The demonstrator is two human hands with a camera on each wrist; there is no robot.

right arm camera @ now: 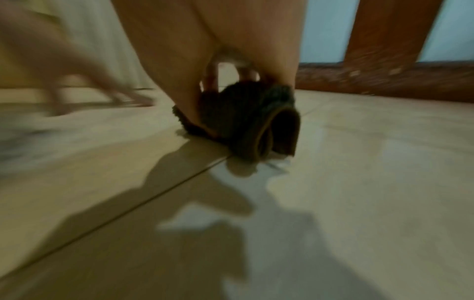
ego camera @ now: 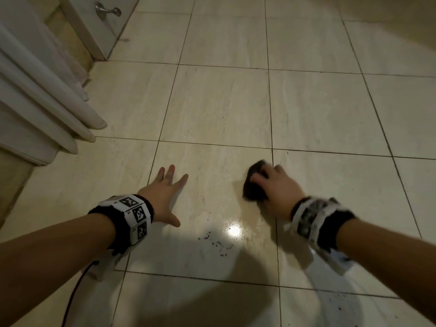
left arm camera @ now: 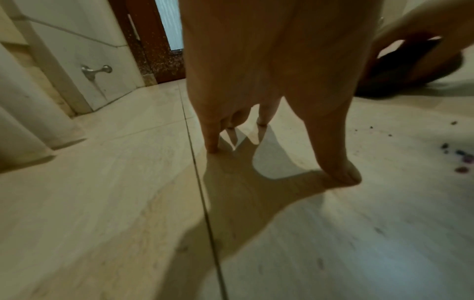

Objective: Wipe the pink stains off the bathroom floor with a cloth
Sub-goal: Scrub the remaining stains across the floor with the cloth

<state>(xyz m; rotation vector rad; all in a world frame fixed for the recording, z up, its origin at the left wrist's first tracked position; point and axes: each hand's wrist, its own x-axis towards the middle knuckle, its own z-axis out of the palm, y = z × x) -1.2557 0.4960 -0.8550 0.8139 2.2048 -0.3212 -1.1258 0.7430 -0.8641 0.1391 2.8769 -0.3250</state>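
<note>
The right hand [ego camera: 276, 190] grips a dark cloth [ego camera: 254, 182], fingers curled over the top of the bundle and pressing it onto the tiled floor [ego camera: 224, 107]. The cloth sits beside a grout line, on the tile left of it, with the hand's knuckles crossing that line. In the right wrist view the cloth [right arm camera: 246, 123] is folded into a thick wad with a looped edge facing the camera, its underside touching the floor [right arm camera: 372, 182]; the hand and wristband are blurred.

The left hand [ego camera: 165, 197] is spread flat-fingered on the same tile, well apart from the cloth, holding nothing. The left wrist view shows its fingertips [left arm camera: 212, 146] and thumb tip touching the floor [left arm camera: 102, 182] while the palm arches above, casting a shadow below.

Pink stains [ego camera: 219, 244] lie as small purple-pink specks on the tile between the two forearms, nearer the person than both hands, just left of a bright light reflection. The left wrist view catches some of them [left arm camera: 461, 162] at the far right edge. A few more dark specks dot the tile at lower right, and the floor there looks wet.

At upper left stands a white door [ego camera: 111, 31] with a metal doorstop [ego camera: 107, 10], and white folds of fabric [ego camera: 42, 109] hang down to the floor at the left edge. A black cable [ego camera: 75, 291] trails from the left wristband.
</note>
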